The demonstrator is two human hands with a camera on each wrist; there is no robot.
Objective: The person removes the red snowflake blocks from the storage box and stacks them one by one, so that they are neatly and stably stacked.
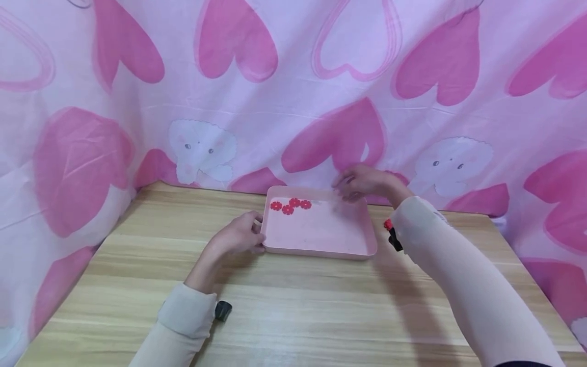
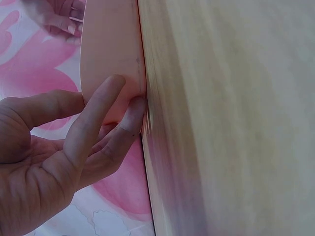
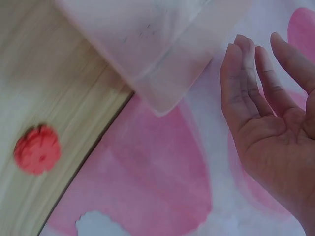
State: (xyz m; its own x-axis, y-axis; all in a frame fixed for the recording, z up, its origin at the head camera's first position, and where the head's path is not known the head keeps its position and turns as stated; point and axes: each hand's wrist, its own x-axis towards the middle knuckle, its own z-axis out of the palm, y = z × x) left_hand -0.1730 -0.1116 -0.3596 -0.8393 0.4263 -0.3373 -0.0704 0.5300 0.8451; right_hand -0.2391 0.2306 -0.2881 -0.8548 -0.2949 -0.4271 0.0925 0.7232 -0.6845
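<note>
A shallow pink tray [image 1: 321, 229] lies on the wooden table near its back edge. Several red flower-shaped pieces [image 1: 288, 209] sit together in its back left part. At the tray's left end, my left hand [image 1: 240, 233] grips the wall; the left wrist view shows the fingers of that hand [image 2: 74, 142] around the corner, one tip hidden behind the rim. Above the back right part hovers my right hand [image 1: 362, 182], with nothing seen in it. Its fingers look loosely extended in the right wrist view, where the hand [image 3: 270, 123] is apart from the tray [image 3: 162, 73].
Another red flower-shaped piece [image 3: 38, 150] lies on the table to the right of the tray, partly hidden by the right sleeve in the head view. A pink and white heart-patterned cloth [image 1: 293, 102] hangs behind the table [image 1: 284, 316] and along its sides.
</note>
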